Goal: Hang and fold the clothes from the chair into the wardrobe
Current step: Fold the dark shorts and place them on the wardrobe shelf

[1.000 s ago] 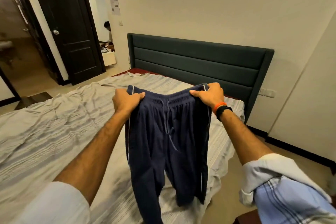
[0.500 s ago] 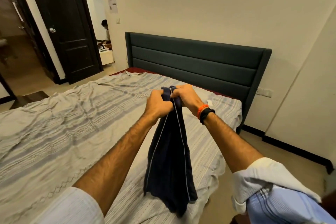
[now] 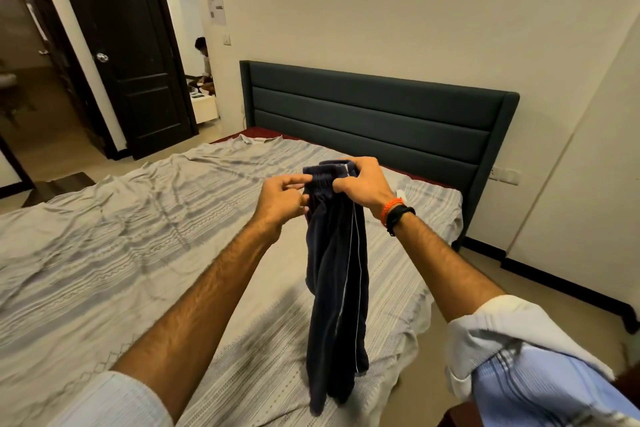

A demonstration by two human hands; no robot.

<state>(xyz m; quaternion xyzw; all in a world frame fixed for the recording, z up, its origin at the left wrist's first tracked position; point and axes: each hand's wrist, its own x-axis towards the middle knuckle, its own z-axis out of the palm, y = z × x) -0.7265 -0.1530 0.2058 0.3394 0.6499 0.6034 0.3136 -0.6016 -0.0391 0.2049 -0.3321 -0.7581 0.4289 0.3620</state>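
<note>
**Navy trousers doubled lengthwise and held over the bed**

Head view: The one pair of navy trousers (image 3: 337, 274) hung in the air above the near side of the bed (image 3: 145, 253), folded leg on leg so that a single white side stripe faced the camera. The right hand (image 3: 360, 180) gripped the bunched waistband from above, fingers curled over it and thumb below, and seemed to carry most of the weight. The left hand (image 3: 282, 196) stood just beside it with fingers loosely spread, its fingertips touching the waistband's left edge; whether it pinched the cloth could not be told. Holding the garment by its top probably let the legs fall straight and line up before a fold, and the bed below served as a likely laying surface.

Counted: two bare hands, one garment in hand, and one striped blue cloth (image 3: 540, 388) draped over the right upper arm, perhaps kept there to wait its turn. The right wrist bore two bands (image 3: 396, 213), one orange and one black. One dark headboard (image 3: 374, 118) and one dark door (image 3: 128, 55) stood beyond. Neither chair nor wardrobe was identifiable.
</note>
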